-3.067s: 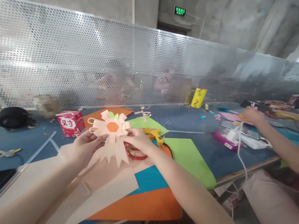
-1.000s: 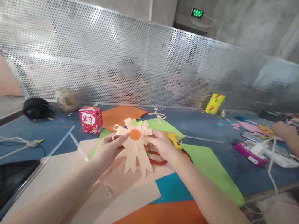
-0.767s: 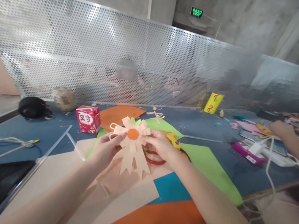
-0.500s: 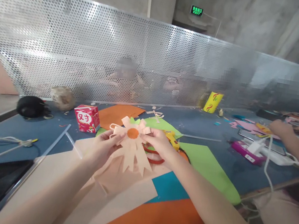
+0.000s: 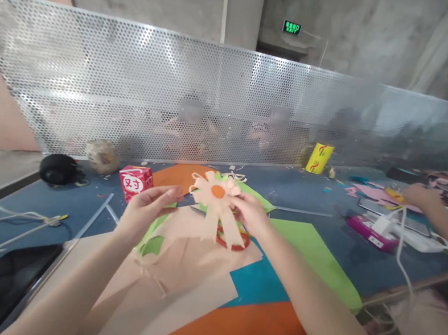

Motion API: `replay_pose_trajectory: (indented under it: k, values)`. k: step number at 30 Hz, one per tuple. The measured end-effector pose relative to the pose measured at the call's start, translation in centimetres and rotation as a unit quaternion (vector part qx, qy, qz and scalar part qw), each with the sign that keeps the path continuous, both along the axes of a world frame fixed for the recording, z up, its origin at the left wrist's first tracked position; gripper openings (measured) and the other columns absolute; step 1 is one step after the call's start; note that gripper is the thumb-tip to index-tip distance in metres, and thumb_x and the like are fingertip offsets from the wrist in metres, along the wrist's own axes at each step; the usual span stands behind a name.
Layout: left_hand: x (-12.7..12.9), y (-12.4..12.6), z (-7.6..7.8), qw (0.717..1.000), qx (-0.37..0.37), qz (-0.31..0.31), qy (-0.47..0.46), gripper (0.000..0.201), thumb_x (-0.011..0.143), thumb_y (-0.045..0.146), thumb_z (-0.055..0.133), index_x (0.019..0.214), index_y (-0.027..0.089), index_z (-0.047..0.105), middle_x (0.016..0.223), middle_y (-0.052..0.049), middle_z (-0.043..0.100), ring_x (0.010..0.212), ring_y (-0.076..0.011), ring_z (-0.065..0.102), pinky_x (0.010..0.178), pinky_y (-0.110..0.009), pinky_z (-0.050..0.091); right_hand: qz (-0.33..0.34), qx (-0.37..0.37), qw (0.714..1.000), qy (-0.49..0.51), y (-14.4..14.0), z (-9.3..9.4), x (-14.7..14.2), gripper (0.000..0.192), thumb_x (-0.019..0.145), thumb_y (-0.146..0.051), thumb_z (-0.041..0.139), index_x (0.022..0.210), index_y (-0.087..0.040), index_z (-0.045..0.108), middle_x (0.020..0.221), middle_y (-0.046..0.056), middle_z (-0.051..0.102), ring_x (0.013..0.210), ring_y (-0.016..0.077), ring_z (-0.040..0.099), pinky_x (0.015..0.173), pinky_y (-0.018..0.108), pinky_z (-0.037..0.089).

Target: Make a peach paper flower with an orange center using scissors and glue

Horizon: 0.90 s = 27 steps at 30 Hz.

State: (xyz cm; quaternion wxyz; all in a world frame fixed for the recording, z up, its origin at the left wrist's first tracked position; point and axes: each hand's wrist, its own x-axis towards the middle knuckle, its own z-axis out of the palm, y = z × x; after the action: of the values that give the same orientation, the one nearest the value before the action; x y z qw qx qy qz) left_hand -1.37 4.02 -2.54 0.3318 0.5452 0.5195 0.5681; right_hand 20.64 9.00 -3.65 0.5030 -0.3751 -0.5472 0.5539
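A cream paper flower (image 5: pixel 202 191) with an orange round centre and two notched ribbon tails hangs above the paper sheets. My right hand (image 5: pixel 251 213) pinches it at its right edge. My left hand (image 5: pixel 147 210) is off to the left of the flower, not touching it, its thumb and fingers stretched out and apart. Beneath both hands lie a cream paper sheet (image 5: pixel 198 284) and cut pieces. Behind the flower's tails, red loop handles (image 5: pixel 239 245) show in part; the rest of that tool is hidden.
Around the work lie a blue sheet (image 5: pixel 258 283), an orange sheet (image 5: pixel 251 328) and a green sheet (image 5: pixel 308 252). A pink box (image 5: pixel 135 182), a yellow roll (image 5: pixel 319 159) and a purple power strip (image 5: pixel 371 232) stand farther out. Another person's hand (image 5: pixel 422 196) is at right.
My left hand has let go of the flower and drawn back to the left. My right hand has carried the flower slightly right and up. The camera view has shifted a little.
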Motion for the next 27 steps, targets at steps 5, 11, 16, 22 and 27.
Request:
replay_pose_trajectory:
  k: [5, 11, 16, 22, 27]
  values:
    - [-1.5, -0.1, -0.1, 0.971, -0.007, -0.004, 0.237, 0.049, 0.063, 0.056, 0.062, 0.094, 0.018, 0.064, 0.092, -0.01, 0.07, 0.088, -0.0254, 0.064, 0.078, -0.038, 0.049, -0.091, 0.048, 0.993, -0.058, 0.9, 0.7, 1.3, 0.02, 0.061, -0.023, 0.064, 0.076, -0.019, 0.052, 0.064, -0.002, 0.059, 0.053, 0.0145, 0.055, 0.042, 0.022, 0.04]
    - [0.3, -0.8, -1.3, 0.878, -0.024, -0.044, 0.476, 0.052, 0.062, 0.056, 0.062, 0.101, 0.022, 0.066, 0.112, -0.012, 0.065, 0.105, -0.0344, 0.055, 0.09, -0.046, 0.037, -0.083, 0.051, 0.989, -0.108, 1.3, -0.1, 1.1, 0.019, 0.064, -0.021, 0.062, 0.08, -0.02, 0.052, 0.073, 0.002, 0.064, 0.058, 0.0178, 0.06, 0.043, 0.024, 0.043]
    - [-0.2, -0.9, -1.2, 0.832, -0.048, -0.037, 0.552, 0.052, 0.068, 0.056, 0.055, 0.107, 0.023, 0.063, 0.118, -0.016, 0.06, 0.107, -0.0356, 0.054, 0.087, -0.047, 0.039, -0.067, 0.043, 0.987, -0.142, 1.3, -0.6, 0.6, 0.017, 0.064, -0.017, 0.061, 0.078, -0.019, 0.053, 0.074, 0.003, 0.064, 0.065, 0.0198, 0.062, 0.051, 0.027, 0.045]
    - [-0.3, -0.8, -0.9, 0.814, -0.061, -0.051, 0.575, 0.045, 0.07, 0.053, 0.054, 0.102, 0.024, 0.066, 0.113, -0.014, 0.064, 0.105, -0.0329, 0.057, 0.084, -0.044, 0.041, -0.046, 0.055, 0.982, -0.176, 0.7, -1.0, 0.4, 0.016, 0.062, -0.015, 0.063, 0.072, -0.019, 0.051, 0.066, 0.001, 0.062, 0.066, 0.0189, 0.06, 0.055, 0.025, 0.041]
    - [-0.5, -0.3, -0.8, 0.824, -0.075, -0.038, 0.56, 0.032, 0.075, 0.037, 0.053, 0.101, 0.023, 0.066, 0.106, -0.013, 0.068, 0.094, -0.0299, 0.063, 0.077, -0.039, 0.045, 0.01, 0.03, 0.984, -0.177, 0.3, -1.1, 0.1, 0.018, 0.065, -0.017, 0.063, 0.072, -0.02, 0.047, 0.062, 0.0, 0.062, 0.055, 0.0178, 0.06, 0.048, 0.026, 0.042]
